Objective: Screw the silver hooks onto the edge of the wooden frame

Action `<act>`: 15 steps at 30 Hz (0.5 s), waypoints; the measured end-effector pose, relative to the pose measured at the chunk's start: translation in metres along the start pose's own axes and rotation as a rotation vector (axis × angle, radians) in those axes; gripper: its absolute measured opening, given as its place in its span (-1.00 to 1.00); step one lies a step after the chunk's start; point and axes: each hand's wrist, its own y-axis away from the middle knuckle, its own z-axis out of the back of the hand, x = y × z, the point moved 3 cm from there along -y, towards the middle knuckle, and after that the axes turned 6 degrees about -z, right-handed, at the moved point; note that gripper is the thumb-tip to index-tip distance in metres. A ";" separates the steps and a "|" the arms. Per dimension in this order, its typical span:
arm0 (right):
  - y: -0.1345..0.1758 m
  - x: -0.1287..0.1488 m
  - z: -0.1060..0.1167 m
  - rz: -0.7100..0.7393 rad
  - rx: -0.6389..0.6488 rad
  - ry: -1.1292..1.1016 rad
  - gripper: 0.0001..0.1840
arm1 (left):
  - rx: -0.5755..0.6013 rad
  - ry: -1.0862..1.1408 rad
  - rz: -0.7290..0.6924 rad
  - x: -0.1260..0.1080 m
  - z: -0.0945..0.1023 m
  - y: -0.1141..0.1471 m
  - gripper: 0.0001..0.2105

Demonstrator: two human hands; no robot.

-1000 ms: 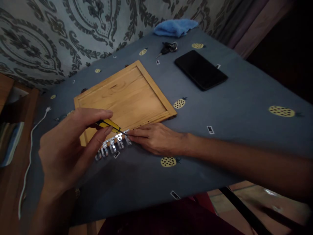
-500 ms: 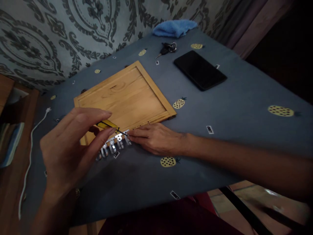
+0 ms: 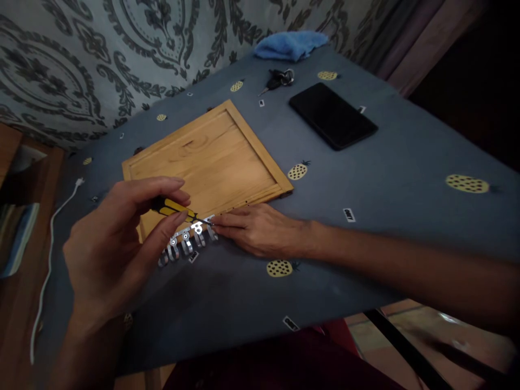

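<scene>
My left hand [image 3: 109, 254] is closed around a screwdriver [image 3: 181, 212] with a yellow and black handle, its thumb and fingers about the grip. The shaft slants right to the last of several shiny metal hooks [image 3: 199, 236], which line the near edge of a framed wooden panel [image 3: 211, 157]. My right hand [image 3: 258, 230] lies on that edge, its fingertips pressed together at the end hook [image 3: 212, 232] beside the screwdriver's tip. Those fingertips partly hide the hook and the tip. The panel lies flat on the table, with small dark holes along its edge right of the hooks.
A black tablet [image 3: 333, 115], keys [image 3: 279, 79] and a blue cloth [image 3: 291, 45] lie farther back on the grey tablecloth [image 3: 390, 179]. A white cable [image 3: 52, 254] runs along the left, beside a wooden shelf with books [image 3: 19, 238]. A patterned wall stands behind.
The fingers of my left hand have shifted around the screwdriver handle and show more of it. My right hand and the panel stay in place.
</scene>
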 end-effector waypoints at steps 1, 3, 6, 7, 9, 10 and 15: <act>0.000 0.000 0.000 0.001 0.002 -0.002 -0.64 | -0.006 0.053 0.016 -0.001 0.000 0.000 -0.72; 0.000 0.000 0.000 0.005 0.008 -0.006 -0.65 | -0.056 0.171 0.077 -0.004 0.002 -0.001 -0.67; 0.000 -0.001 0.000 0.002 0.019 -0.006 -0.66 | -0.146 0.274 0.183 -0.006 0.004 0.000 -0.68; 0.000 0.000 0.000 0.002 0.017 -0.006 -0.66 | -0.159 0.285 0.202 -0.007 0.005 0.000 -0.69; 0.000 0.000 -0.001 -0.001 0.013 -0.004 -0.66 | -0.142 0.251 0.204 -0.006 0.005 0.000 -0.72; 0.000 0.000 -0.001 -0.002 0.012 -0.002 -0.65 | -0.126 0.220 0.187 -0.005 0.005 0.000 -0.73; 0.000 0.000 0.000 0.000 0.015 0.004 -0.63 | -0.040 0.068 0.072 -0.001 0.006 -0.001 -0.77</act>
